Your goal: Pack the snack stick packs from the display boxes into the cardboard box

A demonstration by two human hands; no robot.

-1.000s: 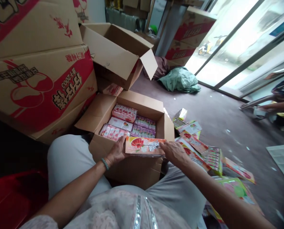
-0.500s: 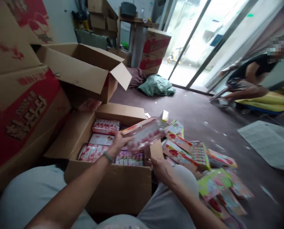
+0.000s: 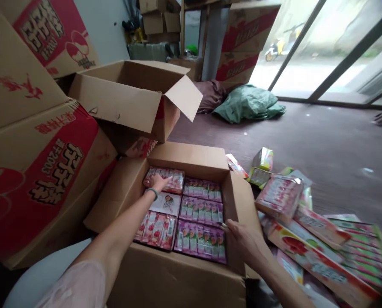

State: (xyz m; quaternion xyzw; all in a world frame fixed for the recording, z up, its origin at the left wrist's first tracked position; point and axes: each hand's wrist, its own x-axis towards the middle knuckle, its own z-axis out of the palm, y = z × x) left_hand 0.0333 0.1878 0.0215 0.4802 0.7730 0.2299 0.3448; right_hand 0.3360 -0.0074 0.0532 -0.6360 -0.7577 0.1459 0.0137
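Left hand (image 3: 159,182): laid over the clear-wrapped pink-red sachet pack (image 3: 175,181) in the far left corner of the box; thumb stretched across the top, other fingers partly hidden. Whether the pack is gripped cannot be told.
Right hand (image 3: 237,231): held at the box's right side, fingers closed around a small thin light-coloured item (image 3: 223,225); too small to be identified.
Open brown cardboard box (image 3: 178,273): flaps spread, two columns of packs seen inside.
Left column: far pink-red pack, white printed pack (image 3: 170,204) in the middle, near pink-red pack (image 3: 157,229).
Right column: three purple sachet packs, far (image 3: 203,189), middle (image 3: 201,209) and near (image 3: 200,240), lined up one behind another.
Changed, last half second: wrapped pack that was carried over the box by the left hand is gone from there; a clear-wrapped pink pack (image 3: 280,194) is now seen on top of the pile at right. Left hand has been moved to the far left corner. Near purple pack, partly covered before, is now fully exposed.
Pile on floor: orange-red printed carton (image 3: 319,261) slanted below the wrapped pack, green striped pack (image 3: 362,248) to its right.
Behind: second open brown box (image 3: 123,102), green cloth bundle (image 3: 250,102) on the floor.
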